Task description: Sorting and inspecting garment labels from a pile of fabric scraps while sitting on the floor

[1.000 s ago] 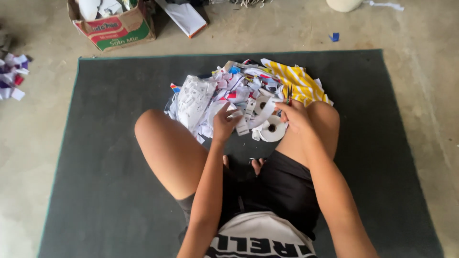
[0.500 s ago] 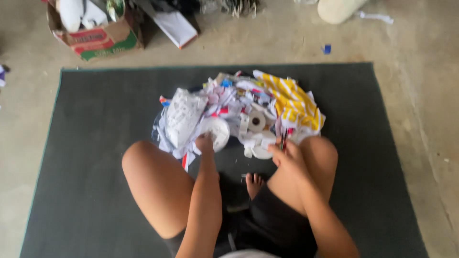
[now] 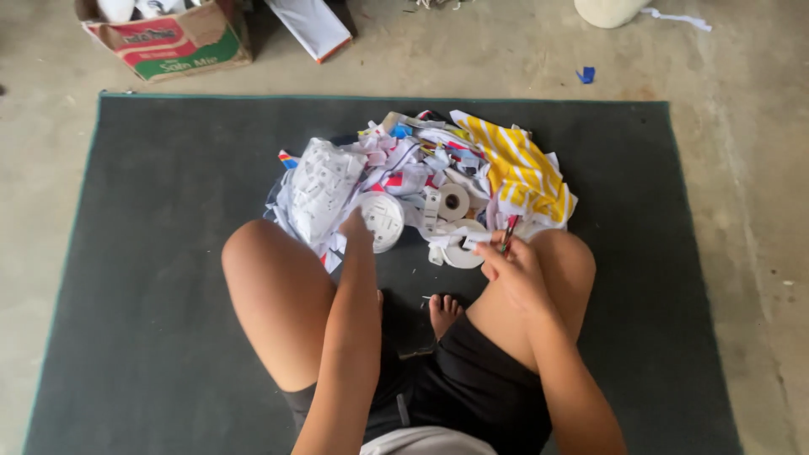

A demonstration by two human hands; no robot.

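I sit cross-legged on a dark grey mat (image 3: 152,278) with a heap of paper scraps (image 3: 404,164) in front of my knees. My left hand (image 3: 356,229) reaches into the heap's near edge and rests against a round white disc (image 3: 383,219), next to a crumpled printed white sheet (image 3: 318,187). My right hand (image 3: 506,261) is closed on a thin red pen-like stick (image 3: 509,232) just above my right knee. White tape rolls (image 3: 455,202) lie between the hands. A yellow striped paper (image 3: 518,168) covers the heap's right side.
A cardboard box (image 3: 173,38) with white items stands on the concrete floor beyond the mat's far left corner. A flat white carton (image 3: 310,25) lies beside it. A small blue scrap (image 3: 586,74) and a pale rounded object (image 3: 608,10) sit at the far right.
My left hand has moved left from the tape rolls to the round white disc. My right hand has drawn back toward my right knee, now holding the red stick.
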